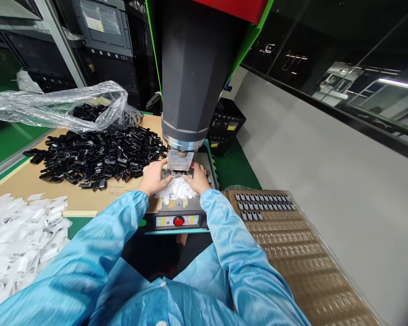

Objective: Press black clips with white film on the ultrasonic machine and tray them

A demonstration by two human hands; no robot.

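Note:
My left hand [154, 177] and my right hand [198, 179] flank the small fixture [181, 172] under the press head [185, 104]. Both thumbs point inward along its front edge, with the fingers curled round the two sides. Whatever they grip there is too small and covered to make out. Directly above sits the shiny, pale block [180, 159] at the head's lower end. Just in front of my thumbs, a small heap of white curved pieces [177, 190] lies on the grey machine base [172, 207].
Black plastic parts [98, 156] are piled on the left board, with a clear bag [64, 106] behind. More white pieces [23, 244] lie at lower left. A red button [178, 221] is on the base front. At right, a moulded tray [292, 253] bears rows of grey parts [263, 202].

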